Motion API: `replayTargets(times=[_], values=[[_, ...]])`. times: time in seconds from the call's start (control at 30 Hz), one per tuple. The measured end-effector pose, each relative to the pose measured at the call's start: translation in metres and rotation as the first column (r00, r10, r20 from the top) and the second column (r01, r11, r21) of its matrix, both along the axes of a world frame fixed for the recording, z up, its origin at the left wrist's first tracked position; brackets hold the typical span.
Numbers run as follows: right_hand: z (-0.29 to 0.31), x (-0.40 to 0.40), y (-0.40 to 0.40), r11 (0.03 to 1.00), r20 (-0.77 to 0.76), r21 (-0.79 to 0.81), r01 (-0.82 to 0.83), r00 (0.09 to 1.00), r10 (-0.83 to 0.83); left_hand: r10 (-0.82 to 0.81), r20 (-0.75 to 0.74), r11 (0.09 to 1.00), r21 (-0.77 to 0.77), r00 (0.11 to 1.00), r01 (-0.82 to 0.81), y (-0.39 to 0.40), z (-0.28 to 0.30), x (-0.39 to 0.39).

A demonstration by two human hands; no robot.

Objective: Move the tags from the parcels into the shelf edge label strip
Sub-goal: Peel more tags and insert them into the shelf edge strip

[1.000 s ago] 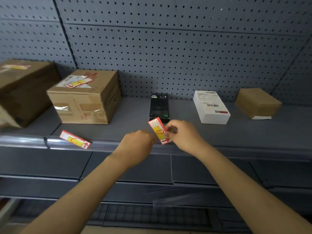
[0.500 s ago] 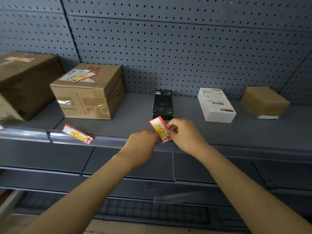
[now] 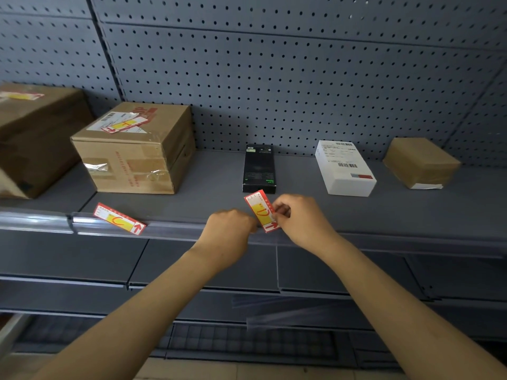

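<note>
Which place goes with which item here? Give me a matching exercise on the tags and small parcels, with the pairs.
Things:
1. tag marked D
2. tag marked U
3. black box
4. white box

Places:
A. lying slanted at the shelf edge, left of both hands
B. pinched in the right hand
C. right of the black box
D. on the shelf just behind the held tag

Pairs: 1-B, 2-A, 3-D, 4-C

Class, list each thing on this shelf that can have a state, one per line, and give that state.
Tag marked D: pinched in right hand, tilted, at the label strip.
Left hand: closed at the strip's edge.
Tag marked U: in the strip, tilted.
Tag on cardboard box: not yet moved.
Black box: closed, tagless.
</note>
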State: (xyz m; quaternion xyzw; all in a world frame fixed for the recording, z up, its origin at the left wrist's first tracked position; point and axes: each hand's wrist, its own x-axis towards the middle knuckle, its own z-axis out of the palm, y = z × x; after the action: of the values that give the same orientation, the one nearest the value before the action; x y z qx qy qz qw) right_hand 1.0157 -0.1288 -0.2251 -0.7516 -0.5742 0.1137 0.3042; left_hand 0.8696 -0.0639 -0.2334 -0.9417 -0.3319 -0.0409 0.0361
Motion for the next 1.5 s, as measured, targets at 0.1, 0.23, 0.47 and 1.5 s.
replayTargets(times=[0.1, 0.23, 0.47, 1.5], values=[[-0.001, 0.000, -0.001, 1.000, 0.005, -0.002, -0.001, 1.000, 0.001, -0.004, 0.007, 1.000, 0.005, 1.000, 0.004, 0.001, -0.001, 0.002], [-0.001, 0.000, -0.001, 0.999, 0.005, 0.034, -0.007, 1.000, 0.007, -0.039, 0.020, 0.999, -0.007, 0.999, 0.039, 0.001, -0.002, 0.003], [-0.005, -0.008, -0.002, 0.998, 0.206, -0.033, -0.051, 0.977, 0.057, -0.049, 0.010, 0.997, -0.060, 0.999, 0.049, -0.001, -0.002, -0.005], [0.049, -0.055, 0.041, 0.983, 0.238, -0.019, -0.184, 0.954, 0.183, 0.242, 0.252, 0.970, -0.076, 0.937, -0.231, 0.049, 0.077, -0.091]])
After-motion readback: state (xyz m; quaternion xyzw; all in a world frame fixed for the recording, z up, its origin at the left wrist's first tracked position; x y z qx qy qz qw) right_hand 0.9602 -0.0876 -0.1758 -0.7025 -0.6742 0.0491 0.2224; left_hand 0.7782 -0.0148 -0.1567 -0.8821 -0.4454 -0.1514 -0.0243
